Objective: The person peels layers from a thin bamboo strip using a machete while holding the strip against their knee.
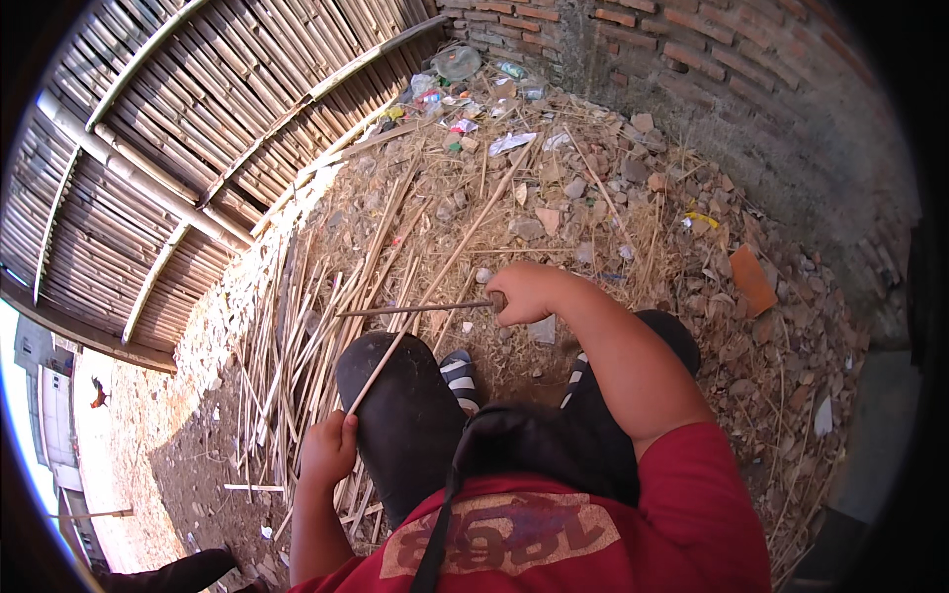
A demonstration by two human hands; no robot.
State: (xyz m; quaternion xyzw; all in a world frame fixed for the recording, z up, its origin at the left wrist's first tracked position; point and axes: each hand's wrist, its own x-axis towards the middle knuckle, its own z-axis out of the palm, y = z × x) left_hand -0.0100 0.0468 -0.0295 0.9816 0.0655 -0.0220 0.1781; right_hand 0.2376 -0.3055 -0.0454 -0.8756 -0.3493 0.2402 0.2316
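Note:
My left hand, low and left beside my knee, is closed around the near end of a long thin bamboo strip. The strip slants up and right past my left knee, out over the rubble. In front of my knees my right hand grips the short handle of a long, narrow, dark-bladed knife. Its blade points left and crosses the bamboo strip; whether the two touch I cannot tell. Left of my knees, many loose bamboo strips lie on the ground in a rough heap.
A bamboo-slat wall stands at the left, a brick wall at the back and right. Rubble with dry straw covers the ground, with litter at the back and an orange tile piece at right. A chicken is far left.

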